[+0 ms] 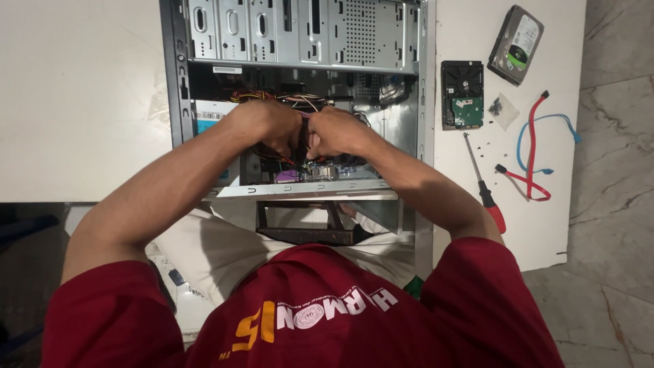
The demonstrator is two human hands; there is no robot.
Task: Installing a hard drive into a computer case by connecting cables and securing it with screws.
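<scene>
An open desktop computer case (300, 34) lies on a white table, its metal drive bays at the top. Both my hands are inside it, close together over the motherboard (320, 170). My left hand (269, 126) and my right hand (337, 131) are closed around a bundle of coloured cables (286, 99) that runs between them. The fingertips are hidden by the cables and the backs of the hands.
On the table to the right lie two hard drives, one label up (516, 44) and one circuit board up (462, 94). Beside them are a small bag of screws (503, 109), a red-handled screwdriver (485, 187), and red (531, 157) and blue (548, 123) data cables.
</scene>
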